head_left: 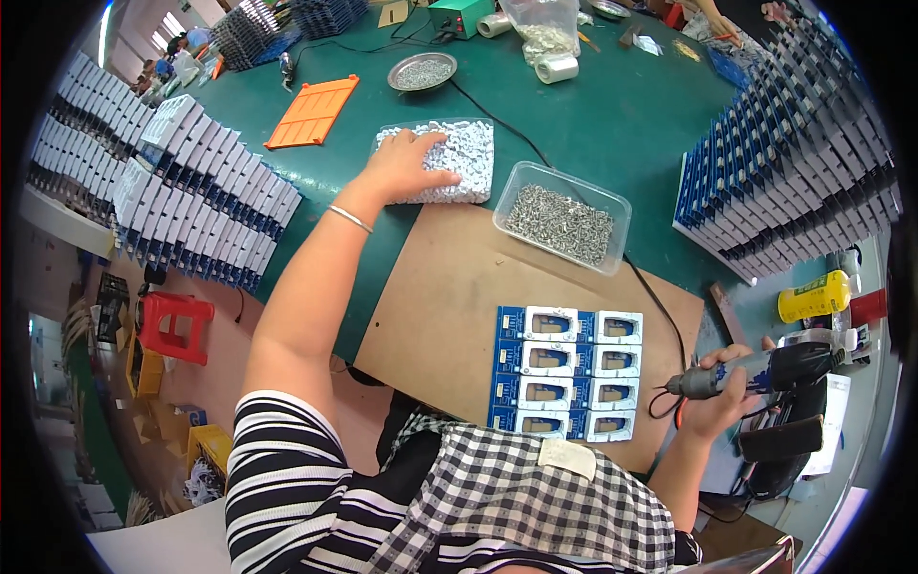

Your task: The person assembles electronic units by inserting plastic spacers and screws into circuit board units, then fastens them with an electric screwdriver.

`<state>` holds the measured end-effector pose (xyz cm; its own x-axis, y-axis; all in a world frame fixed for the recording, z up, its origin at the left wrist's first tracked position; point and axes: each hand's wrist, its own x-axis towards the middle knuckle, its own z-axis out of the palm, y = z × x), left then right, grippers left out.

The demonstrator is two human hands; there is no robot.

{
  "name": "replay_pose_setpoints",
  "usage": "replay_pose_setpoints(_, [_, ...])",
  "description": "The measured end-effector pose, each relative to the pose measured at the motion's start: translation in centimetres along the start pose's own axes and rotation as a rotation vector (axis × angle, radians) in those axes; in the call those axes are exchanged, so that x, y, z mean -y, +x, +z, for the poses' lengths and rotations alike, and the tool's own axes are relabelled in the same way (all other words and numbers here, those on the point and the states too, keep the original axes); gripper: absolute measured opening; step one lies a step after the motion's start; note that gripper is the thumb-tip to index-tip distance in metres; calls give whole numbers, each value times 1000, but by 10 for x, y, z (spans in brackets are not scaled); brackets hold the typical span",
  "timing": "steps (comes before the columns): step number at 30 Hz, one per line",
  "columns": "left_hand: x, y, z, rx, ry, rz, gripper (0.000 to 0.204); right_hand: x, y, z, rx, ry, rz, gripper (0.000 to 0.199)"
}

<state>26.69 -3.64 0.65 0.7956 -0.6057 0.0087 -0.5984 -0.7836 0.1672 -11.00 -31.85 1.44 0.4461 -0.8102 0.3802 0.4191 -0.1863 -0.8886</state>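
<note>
Left hand [409, 167] outstretched, fingers spread on tray [478, 129] of white parts; right hand [719, 392] gripping screwdriver [765, 371], boards [566, 373] just left.

The left hand [406, 167] rests on matt white plastic parts in a clear plastic tray [483, 129]. The right hand [717, 392] grips a glossy black plastic electric screwdriver [765, 371]. Shiny metal screws [559, 223] sit beside matt brown cardboard [449, 297].
</note>
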Motion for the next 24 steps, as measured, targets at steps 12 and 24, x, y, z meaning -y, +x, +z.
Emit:
replay_pose_setpoints(12, [9, 23, -6, 153, -318, 84, 43, 1, 0, 6, 25, -30, 2, 68])
replay_pose_setpoints(24, [-7, 10, -30, -134, -466, 45, 30, -1, 0, 10, 107, -35, 11, 64])
